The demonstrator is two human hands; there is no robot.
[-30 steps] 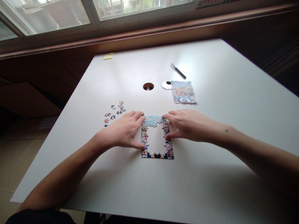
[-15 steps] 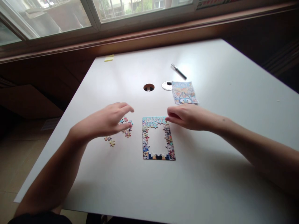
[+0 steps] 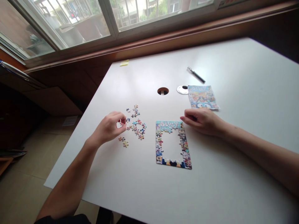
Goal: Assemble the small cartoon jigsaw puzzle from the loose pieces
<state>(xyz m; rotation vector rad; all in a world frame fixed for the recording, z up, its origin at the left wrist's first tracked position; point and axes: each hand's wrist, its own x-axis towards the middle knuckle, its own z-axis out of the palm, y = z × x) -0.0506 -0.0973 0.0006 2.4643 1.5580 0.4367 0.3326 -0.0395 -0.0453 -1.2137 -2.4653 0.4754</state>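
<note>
On the white bench [image 3: 130,186], we found the joined puzzle border [image 3: 183,142] lying flat, its centre unfilled, with loose pieces [image 3: 141,136] scattered to its left. The left hand [image 3: 108,128] was at those pieces, thumb and fingertips close together; we could not tell whether its grip pinched one. The right hand [image 3: 202,122] was curled just beside the border's top right corner, its grip pressed together, nothing visible in it. We judged the border thin and light, liable to part at its joints, best held by opposite outer edges; single pieces suited a fingertip pinch.
</note>
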